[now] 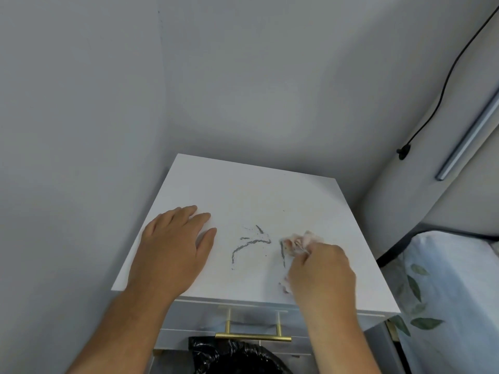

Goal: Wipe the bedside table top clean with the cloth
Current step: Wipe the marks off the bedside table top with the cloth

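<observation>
The white bedside table top (256, 190) fills the middle of the view. Grey streaks of dirt (249, 244) lie on its front half, between my hands. My right hand (321, 268) is closed on a small crumpled pinkish-white cloth (302, 240) and presses it on the top just right of the streaks; most of the cloth is hidden under the fingers. My left hand (175, 244) rests flat, palm down, on the left front part of the top, holding nothing.
Grey walls close in behind and to the left of the table. A bed with leaf-print bedding (448, 292) stands to the right. A black cable and plug (403, 152) hang on the right wall. Below are a brass drawer handle (253, 337) and a black bin bag (237, 357).
</observation>
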